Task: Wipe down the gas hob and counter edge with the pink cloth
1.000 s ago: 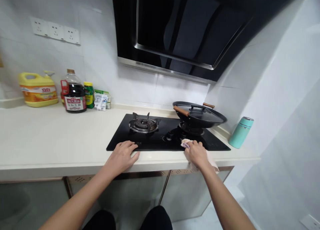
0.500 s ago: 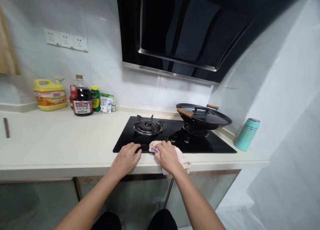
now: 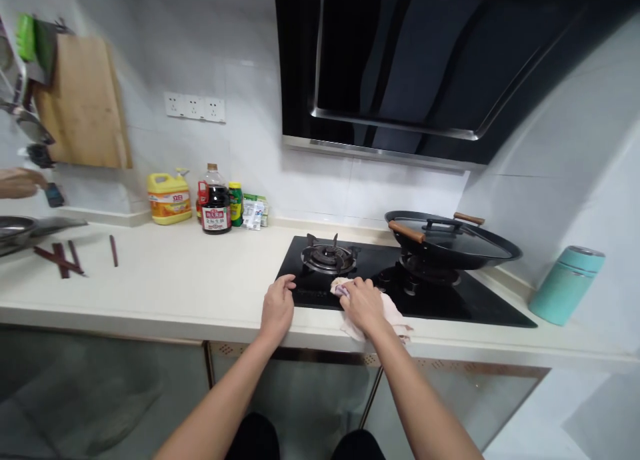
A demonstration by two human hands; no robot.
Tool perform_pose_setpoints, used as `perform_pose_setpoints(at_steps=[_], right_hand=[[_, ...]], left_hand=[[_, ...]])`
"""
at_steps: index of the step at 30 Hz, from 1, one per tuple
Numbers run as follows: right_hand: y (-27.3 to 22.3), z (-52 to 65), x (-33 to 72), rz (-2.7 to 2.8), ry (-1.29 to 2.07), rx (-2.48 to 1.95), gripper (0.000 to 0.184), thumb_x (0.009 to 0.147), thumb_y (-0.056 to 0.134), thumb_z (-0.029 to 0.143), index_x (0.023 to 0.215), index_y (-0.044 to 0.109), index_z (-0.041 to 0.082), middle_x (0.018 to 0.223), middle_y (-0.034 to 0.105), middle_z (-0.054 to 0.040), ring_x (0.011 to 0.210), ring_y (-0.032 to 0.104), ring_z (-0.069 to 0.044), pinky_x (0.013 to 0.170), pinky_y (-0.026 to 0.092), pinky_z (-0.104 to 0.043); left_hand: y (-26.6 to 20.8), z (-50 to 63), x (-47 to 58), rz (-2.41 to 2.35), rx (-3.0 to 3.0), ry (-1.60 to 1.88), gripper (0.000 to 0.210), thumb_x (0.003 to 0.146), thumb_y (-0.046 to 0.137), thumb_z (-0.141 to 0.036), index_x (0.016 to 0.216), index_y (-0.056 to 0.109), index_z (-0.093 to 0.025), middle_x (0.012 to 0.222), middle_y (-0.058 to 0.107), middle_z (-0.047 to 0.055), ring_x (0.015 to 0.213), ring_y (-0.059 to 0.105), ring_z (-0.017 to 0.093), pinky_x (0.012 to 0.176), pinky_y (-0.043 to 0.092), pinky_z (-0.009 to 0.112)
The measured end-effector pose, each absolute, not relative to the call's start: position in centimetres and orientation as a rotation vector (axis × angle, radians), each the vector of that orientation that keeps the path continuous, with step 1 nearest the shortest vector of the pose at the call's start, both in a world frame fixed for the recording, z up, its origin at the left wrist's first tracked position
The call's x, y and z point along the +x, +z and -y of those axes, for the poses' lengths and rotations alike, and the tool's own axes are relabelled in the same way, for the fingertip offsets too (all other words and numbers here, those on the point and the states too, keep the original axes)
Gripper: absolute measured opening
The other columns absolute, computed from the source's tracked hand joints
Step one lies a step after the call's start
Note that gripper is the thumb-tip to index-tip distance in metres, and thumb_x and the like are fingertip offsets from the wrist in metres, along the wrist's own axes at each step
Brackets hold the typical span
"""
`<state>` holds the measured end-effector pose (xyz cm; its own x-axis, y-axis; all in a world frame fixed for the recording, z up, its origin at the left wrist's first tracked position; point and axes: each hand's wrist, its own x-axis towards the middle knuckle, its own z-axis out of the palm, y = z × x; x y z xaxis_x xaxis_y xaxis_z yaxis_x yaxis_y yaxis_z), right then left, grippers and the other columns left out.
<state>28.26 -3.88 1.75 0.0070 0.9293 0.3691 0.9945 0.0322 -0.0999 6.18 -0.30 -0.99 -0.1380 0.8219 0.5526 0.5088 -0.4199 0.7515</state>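
My right hand [image 3: 364, 305] presses a pale pink cloth [image 3: 395, 313] onto the front of the black gas stove [image 3: 313, 299], its fingers bent over the cloth. Part of the cloth spreads over the counter in front of the glass. My left hand [image 3: 278, 307] rests at the stove's front left corner with its fingers loosely stretched, holding nothing. The left burner [image 3: 329, 257] is bare, beyond both hands. A black wok [image 3: 425, 250] with a glass lid and wooden handles sits on the right burner.
A teal flask [image 3: 567, 288] stands right of the stove. Along the wall are a yellow detergent jug [image 3: 169, 203], a soy sauce bottle [image 3: 216, 210] and small packets [image 3: 253, 213]. Dark brown sticks [image 3: 63, 260] lie at left near a metal pan [image 3: 17, 227]. The range hood [image 3: 390, 67] hangs overhead.
The view has turned left, bringing a hanging cutting board, the pan and more sticks into sight. My right hand stays on the cloth, and my left hand remains by the stove's corner.
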Motion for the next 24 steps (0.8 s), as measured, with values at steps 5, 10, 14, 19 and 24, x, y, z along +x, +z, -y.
perform_pose_setpoints(at_steps=[5,10,14,19,24], right_hand=[[2.0,2.8,25.0,2.067,-0.234,-1.87,0.032,0.095,0.05,0.028,0.119,0.07,0.022,0.123,0.063,-0.0115,0.113,0.05,-0.03,0.092,0.036,-0.04],[2.1,2.4,21.6,2.179,-0.118,-1.654,0.029,0.095,0.051,0.029,0.118,0.068,0.025,0.124,0.064,-0.0073,0.112,0.05,-0.027,0.094,0.034,-0.038],[2.0,3.2,21.2,2.225,0.016,-1.461,0.022,0.094,0.049,0.027,0.105,0.068,0.024,0.108,0.068,-0.0032,0.101,0.053,-0.021,0.09,0.036,-0.033],[1.6,4.1,23.2,2.158,0.17,-1.34,0.026,0.093,0.041,0.026,0.09,0.066,0.022,0.089,0.067,-0.0016,0.085,0.056,-0.018,0.08,0.04,-0.028],[3.4,2.8,25.8,1.998,0.192,-1.357,0.042,0.095,0.027,0.027,0.114,0.063,0.016,0.101,0.067,-0.0056,0.088,0.059,-0.019,0.081,0.046,-0.029]], left_hand=[[-1.1,0.2,6.5,-1.528,1.84,1.659,0.04,0.082,0.043,-0.012,0.109,0.07,-0.022,0.109,0.075,0.008,0.113,0.063,0.028,0.111,0.043,0.053],[-1.0,0.6,6.2,-1.493,1.793,1.723,0.033,0.091,0.043,-0.024,0.111,0.069,-0.023,0.12,0.074,0.01,0.12,0.06,0.03,0.112,0.041,0.056],[-0.9,0.8,5.8,-1.448,1.719,1.722,0.033,0.095,0.042,-0.031,0.114,0.068,-0.023,0.117,0.076,0.01,0.117,0.065,0.028,0.108,0.046,0.052],[-0.7,1.2,5.5,-1.393,1.636,1.665,0.033,0.096,0.043,-0.038,0.11,0.068,-0.022,0.1,0.08,0.007,0.099,0.073,0.023,0.095,0.056,0.042],[-0.6,1.3,5.3,-1.383,1.579,1.676,0.037,0.097,0.041,-0.046,0.11,0.066,-0.022,0.1,0.08,0.007,0.104,0.073,0.024,0.097,0.055,0.042]])
